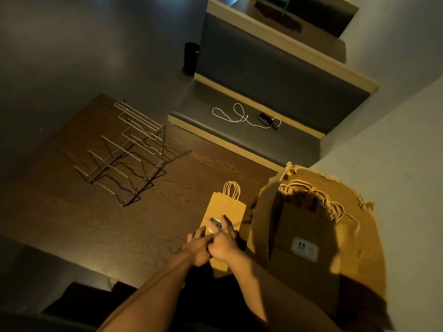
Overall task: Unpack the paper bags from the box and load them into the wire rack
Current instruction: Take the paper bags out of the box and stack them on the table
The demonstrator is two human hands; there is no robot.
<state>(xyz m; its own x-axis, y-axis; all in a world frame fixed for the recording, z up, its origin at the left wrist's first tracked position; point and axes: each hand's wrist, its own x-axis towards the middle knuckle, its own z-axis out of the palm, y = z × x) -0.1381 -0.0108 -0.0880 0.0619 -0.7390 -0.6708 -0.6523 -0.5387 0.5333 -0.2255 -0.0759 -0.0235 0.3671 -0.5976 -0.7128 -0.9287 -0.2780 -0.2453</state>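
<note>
Table: dark wood-grain tabletop (167,212), the landmark for all below.
Box: torn brown cardboard box (263,207) at the table's right end, stacked brown paper bags with twisted handles (311,212) inside.
Rack: bare silver wire rack (129,152) at the table's left, well apart from the box.
Loose bag: flat brown paper bag (225,207) on the table beside the box.
Left hand (197,248): on the loose bag; finger state unclear.
Right hand (221,245): overlapping the left; grip unclear.
Risk: lifting one-handed could buckle the bag.
</note>
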